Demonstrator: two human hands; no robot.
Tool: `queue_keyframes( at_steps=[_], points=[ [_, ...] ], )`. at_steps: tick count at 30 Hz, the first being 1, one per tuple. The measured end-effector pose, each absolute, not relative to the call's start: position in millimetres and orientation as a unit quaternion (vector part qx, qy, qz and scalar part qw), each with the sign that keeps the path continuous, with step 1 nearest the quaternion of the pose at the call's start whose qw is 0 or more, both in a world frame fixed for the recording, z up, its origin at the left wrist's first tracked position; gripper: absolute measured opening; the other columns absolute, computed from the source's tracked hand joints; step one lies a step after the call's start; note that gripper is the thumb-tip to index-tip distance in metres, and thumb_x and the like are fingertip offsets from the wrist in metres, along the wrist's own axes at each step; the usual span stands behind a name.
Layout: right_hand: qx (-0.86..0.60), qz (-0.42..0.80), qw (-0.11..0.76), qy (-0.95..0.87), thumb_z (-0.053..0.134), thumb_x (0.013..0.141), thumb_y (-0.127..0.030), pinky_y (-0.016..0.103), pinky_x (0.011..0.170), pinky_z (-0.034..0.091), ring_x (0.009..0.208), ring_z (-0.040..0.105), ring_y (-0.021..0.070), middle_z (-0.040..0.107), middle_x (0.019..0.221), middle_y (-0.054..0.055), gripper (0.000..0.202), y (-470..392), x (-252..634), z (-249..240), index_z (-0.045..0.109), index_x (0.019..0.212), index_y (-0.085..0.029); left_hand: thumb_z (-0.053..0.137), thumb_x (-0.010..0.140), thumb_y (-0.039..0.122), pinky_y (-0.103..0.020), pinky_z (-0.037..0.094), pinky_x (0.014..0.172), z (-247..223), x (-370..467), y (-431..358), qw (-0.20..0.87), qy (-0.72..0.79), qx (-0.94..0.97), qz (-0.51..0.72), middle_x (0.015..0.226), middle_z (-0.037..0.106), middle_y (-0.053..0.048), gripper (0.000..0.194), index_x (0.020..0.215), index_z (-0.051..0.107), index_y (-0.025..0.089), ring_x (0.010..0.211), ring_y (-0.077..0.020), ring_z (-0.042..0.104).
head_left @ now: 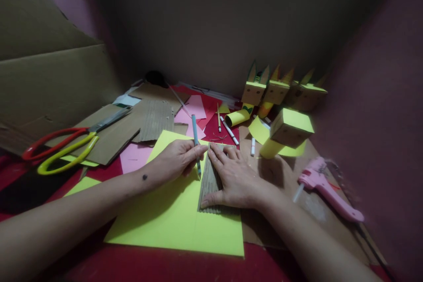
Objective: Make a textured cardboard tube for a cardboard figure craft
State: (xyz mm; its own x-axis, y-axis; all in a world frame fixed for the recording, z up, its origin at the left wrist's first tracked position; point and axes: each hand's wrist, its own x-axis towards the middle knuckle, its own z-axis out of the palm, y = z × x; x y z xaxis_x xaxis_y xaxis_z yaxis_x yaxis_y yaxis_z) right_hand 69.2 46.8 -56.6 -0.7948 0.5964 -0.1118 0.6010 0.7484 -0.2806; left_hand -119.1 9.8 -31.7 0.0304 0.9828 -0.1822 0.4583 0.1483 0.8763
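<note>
My left hand (180, 157) is closed around a blue pencil (194, 128), whose tip points down at a yellow sheet of paper (172, 224). My right hand (231, 176) lies with fingers spread on a piece of corrugated cardboard (209, 185), pressing it flat on the yellow sheet. The cardboard's left edge runs just beside the pencil tip. Part of the cardboard is hidden under the right hand.
Scissors with red and yellow handles (79, 141) rest on cardboard pieces at left. A pink glue gun (327, 187) lies at right. Behind it stand a yellow-topped cardboard box (291, 128) and several eared box figures (256, 92). Pink paper (194, 106) lies at the back.
</note>
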Motion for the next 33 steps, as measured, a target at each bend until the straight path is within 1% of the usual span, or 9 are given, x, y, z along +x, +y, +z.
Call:
queue_keyframes(
  at_steps=[3,6,9,12,15,18,23,28,33],
  points=[
    [0.320,-0.165,0.010,0.933,0.044,0.064,-0.087,0.060,0.113,0.012,0.142,0.008,0.0451,0.004,0.160,0.013,0.120,46.3,69.4,-55.4,0.009,0.152,-0.012,0.050,0.086,0.053,-0.017,0.033,0.037,-31.9,-116.3,9.9,0.422,0.631,0.582,0.291,0.043,0.049,0.003,0.043,0.063,0.054,0.016,0.037,-0.0074,0.044],
    [0.321,-0.172,0.002,0.931,0.043,0.064,-0.087,0.060,0.113,0.012,0.142,0.010,0.0448,0.005,0.160,0.013,0.120,45.4,69.8,-54.1,0.007,0.152,-0.015,0.049,0.087,0.050,-0.016,0.031,0.035,-33.1,-114.2,10.5,0.421,0.640,0.578,0.280,0.041,0.049,0.003,0.043,0.060,0.050,0.017,0.035,-0.0061,0.042],
    [0.320,-0.170,-0.007,0.932,0.043,0.064,-0.087,0.059,0.113,0.012,0.142,0.010,0.0441,0.006,0.160,0.014,0.119,45.0,69.8,-54.4,0.007,0.152,-0.015,0.050,0.088,0.048,-0.016,0.029,0.032,-34.4,-112.8,14.6,0.429,0.653,0.562,0.273,0.040,0.051,0.004,0.040,0.061,0.048,0.017,0.031,-0.0058,0.040],
    [0.317,-0.165,-0.005,0.934,0.044,0.065,-0.086,0.060,0.113,0.013,0.142,0.010,0.0454,0.007,0.160,0.014,0.119,45.9,69.4,-56.2,0.007,0.152,-0.014,0.052,0.088,0.047,-0.017,0.032,0.032,-34.4,-112.5,22.8,0.451,0.642,0.554,0.279,0.041,0.054,0.003,0.038,0.064,0.048,0.018,0.030,-0.0071,0.044],
    [0.316,-0.159,-0.003,0.936,0.047,0.066,-0.084,0.060,0.113,0.014,0.142,0.009,0.0462,0.006,0.160,0.014,0.120,47.1,69.3,-58.3,0.005,0.152,-0.013,0.051,0.090,0.041,-0.019,0.037,0.031,-33.3,-112.5,33.0,0.491,0.623,0.539,0.285,0.040,0.055,0.003,0.034,0.065,0.046,0.019,0.029,-0.0098,0.048],
    [0.317,-0.155,-0.006,0.936,0.049,0.065,-0.083,0.060,0.114,0.013,0.142,0.009,0.0465,0.005,0.160,0.014,0.120,47.6,69.4,-59.0,0.008,0.152,-0.012,0.051,0.091,0.037,-0.022,0.041,0.031,-34.4,-111.8,43.0,0.516,0.615,0.516,0.299,0.040,0.056,0.002,0.033,0.064,0.044,0.019,0.029,-0.0137,0.053],
    [0.312,-0.173,-0.009,0.934,0.046,0.065,-0.085,0.059,0.114,0.011,0.143,0.006,0.0457,0.004,0.159,0.014,0.119,46.7,69.6,-56.6,0.008,0.152,-0.012,0.051,0.090,0.040,-0.022,0.041,0.030,-43.2,-112.4,60.0,0.497,0.601,0.514,0.356,0.041,0.056,0.002,0.030,0.068,0.047,0.019,0.029,-0.0141,0.053],
    [0.312,-0.157,-0.020,0.937,0.048,0.065,-0.084,0.056,0.116,0.011,0.142,0.013,0.0439,0.007,0.159,0.014,0.120,46.7,69.2,-56.4,0.010,0.152,-0.010,0.051,0.089,0.037,-0.021,0.042,0.030,-47.9,-116.5,79.8,0.475,0.596,0.521,0.385,0.040,0.054,0.002,0.030,0.066,0.043,0.019,0.029,-0.0131,0.053],
    [0.308,-0.144,-0.025,0.940,0.048,0.067,-0.082,0.057,0.115,0.015,0.141,0.015,0.0446,0.009,0.159,0.015,0.117,46.1,69.4,-58.2,0.012,0.151,-0.008,0.057,0.085,0.039,-0.023,0.046,0.032,-50.8,-117.6,99.0,0.447,0.595,0.532,0.404,0.042,0.055,0.002,0.029,0.068,0.047,0.018,0.032,-0.0126,0.054]
  ],
)
